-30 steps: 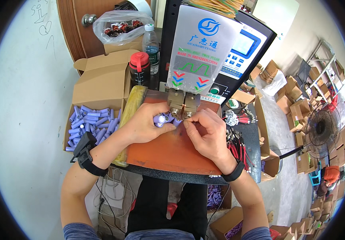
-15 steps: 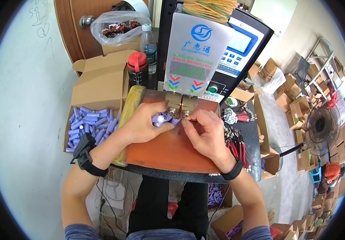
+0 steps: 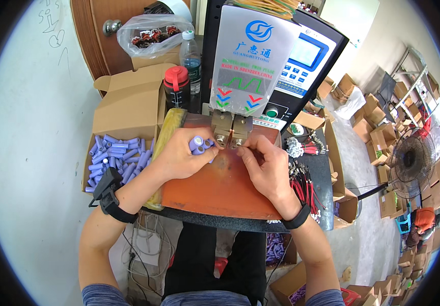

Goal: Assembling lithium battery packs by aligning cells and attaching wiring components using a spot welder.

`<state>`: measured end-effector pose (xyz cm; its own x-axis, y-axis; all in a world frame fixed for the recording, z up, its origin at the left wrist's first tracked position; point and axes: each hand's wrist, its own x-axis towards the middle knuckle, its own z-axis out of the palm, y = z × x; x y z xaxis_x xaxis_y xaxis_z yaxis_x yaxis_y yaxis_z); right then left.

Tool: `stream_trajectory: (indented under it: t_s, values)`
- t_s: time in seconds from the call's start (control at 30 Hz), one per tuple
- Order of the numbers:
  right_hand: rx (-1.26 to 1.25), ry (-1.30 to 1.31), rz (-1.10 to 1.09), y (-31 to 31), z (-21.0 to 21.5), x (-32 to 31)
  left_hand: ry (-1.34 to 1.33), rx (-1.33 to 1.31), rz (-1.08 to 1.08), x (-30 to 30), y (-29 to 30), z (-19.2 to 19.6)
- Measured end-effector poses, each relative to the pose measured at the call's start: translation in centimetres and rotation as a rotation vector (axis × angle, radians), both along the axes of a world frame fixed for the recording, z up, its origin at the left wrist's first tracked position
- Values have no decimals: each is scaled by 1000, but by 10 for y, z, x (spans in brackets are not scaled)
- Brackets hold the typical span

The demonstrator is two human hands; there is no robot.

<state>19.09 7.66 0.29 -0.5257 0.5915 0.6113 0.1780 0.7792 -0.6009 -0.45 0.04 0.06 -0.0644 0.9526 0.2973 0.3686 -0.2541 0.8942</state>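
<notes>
Several purple cylindrical battery cells (image 3: 198,147) are bunched in my left hand (image 3: 179,155), its fingers and thumb closed round them just left of the welding head. My right hand (image 3: 267,166) is closed in a pinch to the right of the electrodes; whatever lies between its fingertips is too small to make out. Between the hands, the metal electrode holders (image 3: 231,127) of a spot welding machine (image 3: 255,76) hang over an orange-brown work mat (image 3: 220,191).
At the left, an open cardboard box (image 3: 123,109) holds many purple cells, next to a yellow wrapped roll (image 3: 171,153). A red-lidded bottle (image 3: 177,86) and a water bottle (image 3: 190,61) stand behind. Bundles of red and black wires (image 3: 304,183) lie right. A fan (image 3: 411,160) stands beyond.
The cells in my left hand have shifted left, away from the electrodes, and tilted differently. My right hand has moved slightly to the right, its fingers drawn closer together.
</notes>
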Motion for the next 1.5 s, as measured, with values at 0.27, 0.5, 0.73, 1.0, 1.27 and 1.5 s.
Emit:
stream_trajectory:
  t_s: [0.27,0.5,0.73,1.0,1.27,1.5]
  values:
    - [-79,44,41,-1,0,-1,97,161,-49,4,5,-9]
    - [25,83,-8,-3,3,0,306,231,-34,8,0,1]
    - [20,124,44,-2,2,-2,400,109,-9,8,-1,7]
    - [88,105,68,-2,2,-5,412,118,-9,9,0,11]
    - [88,91,66,-1,-1,-6,415,73,-8,8,2,8]
    - [94,105,67,-1,-1,-6,391,72,0,8,3,4]
